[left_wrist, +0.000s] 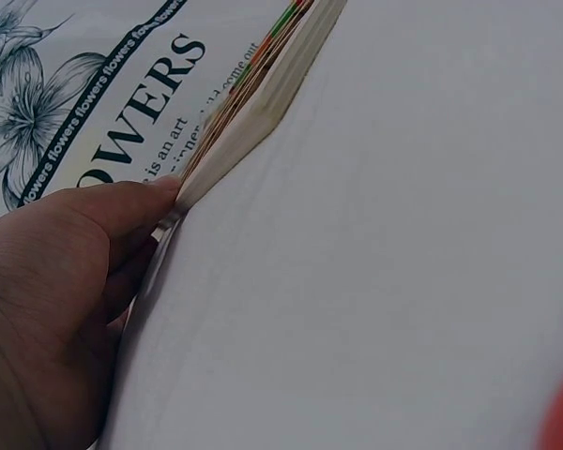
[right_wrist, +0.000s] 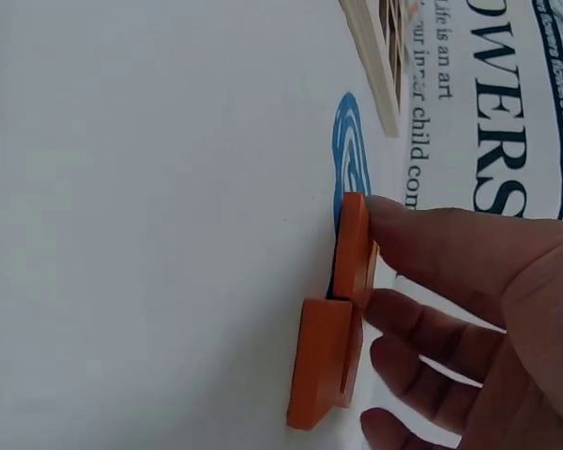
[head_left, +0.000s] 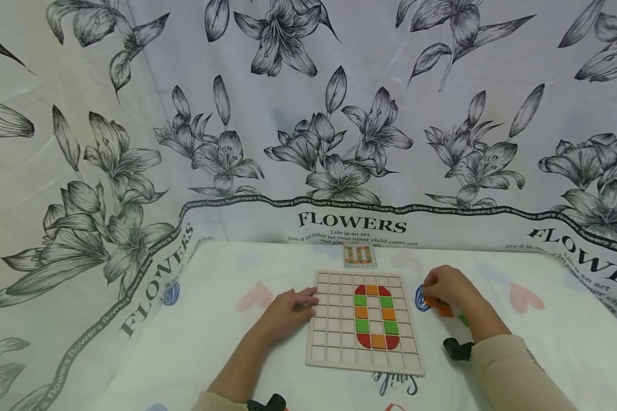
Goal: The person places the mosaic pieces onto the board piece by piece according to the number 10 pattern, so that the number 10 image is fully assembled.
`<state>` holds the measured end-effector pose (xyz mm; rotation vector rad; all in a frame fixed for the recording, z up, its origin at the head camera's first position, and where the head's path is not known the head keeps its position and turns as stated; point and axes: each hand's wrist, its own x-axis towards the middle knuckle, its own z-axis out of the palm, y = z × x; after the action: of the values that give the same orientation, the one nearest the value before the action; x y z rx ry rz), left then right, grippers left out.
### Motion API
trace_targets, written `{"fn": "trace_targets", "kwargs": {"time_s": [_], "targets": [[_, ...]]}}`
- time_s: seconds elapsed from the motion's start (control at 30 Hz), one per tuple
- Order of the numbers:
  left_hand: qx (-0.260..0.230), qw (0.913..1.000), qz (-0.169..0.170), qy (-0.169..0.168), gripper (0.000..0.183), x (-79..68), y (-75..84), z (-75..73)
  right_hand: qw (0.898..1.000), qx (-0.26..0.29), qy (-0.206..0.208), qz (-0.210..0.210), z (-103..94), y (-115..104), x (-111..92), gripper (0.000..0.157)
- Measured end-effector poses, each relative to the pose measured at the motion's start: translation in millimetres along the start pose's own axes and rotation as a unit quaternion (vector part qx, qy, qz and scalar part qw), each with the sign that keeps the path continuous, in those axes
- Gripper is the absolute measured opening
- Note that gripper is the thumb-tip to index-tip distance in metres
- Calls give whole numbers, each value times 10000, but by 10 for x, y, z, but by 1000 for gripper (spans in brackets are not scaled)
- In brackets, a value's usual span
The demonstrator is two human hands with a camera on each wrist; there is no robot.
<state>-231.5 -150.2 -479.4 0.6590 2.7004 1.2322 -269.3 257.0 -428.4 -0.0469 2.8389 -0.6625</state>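
Note:
A pale wooden grid board lies in the middle, bearing red, green and orange tiles set in a tall oval ring. At its left edge rests my left hand, fingertips on the side; in the left wrist view the thumb touches the frame's edge. To the right of the board, my right hand reaches down over several orange tiles. Thumb and fingers pinch one orange tile, which partly hides others. Another orange tile lies just below it in that view.
Behind the board is a small pattern card showing a coloured design. A green tile peeks out beside the right wrist. A white printed cloth covers the table, and a flower-print curtain hangs behind.

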Motion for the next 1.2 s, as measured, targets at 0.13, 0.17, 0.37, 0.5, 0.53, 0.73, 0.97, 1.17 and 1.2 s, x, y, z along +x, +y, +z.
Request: {"fn": "trace_targets", "kwargs": {"time_s": [0.13,0.17,0.37,0.5,0.53,0.73,0.97,1.17,1.2], "targets": [[-14,10000,-3,14,28,1,8,6,9993,257,112,-229,44,-27,27,25],[1,10000,-13,25,28,2,9,8,9990,297,128,-316,53,-32,31,27],[47,10000,-30,61,27,3,12,5,9995,89,79,-298,48,-67,15,33],[37,10000,-36,77,27,0,8,1,9998,-169,-3,-118,24,-54,12,33],[25,10000,-37,80,27,-2,7,0,9998,-187,-16,-109,25,-51,14,33],[9,9999,-101,130,34,-10,1,4,9996,-125,162,-212,60,-234,33,37],[80,9997,-65,243,37,-20,-34,4,9932,206,248,-1123,245,-936,100,29],[132,9997,-17,201,37,-22,-36,20,9846,248,-55,-1728,541,-1473,180,26],[142,9997,-38,185,37,-25,-24,20,9846,238,-85,-1731,583,-1543,191,25]]}}
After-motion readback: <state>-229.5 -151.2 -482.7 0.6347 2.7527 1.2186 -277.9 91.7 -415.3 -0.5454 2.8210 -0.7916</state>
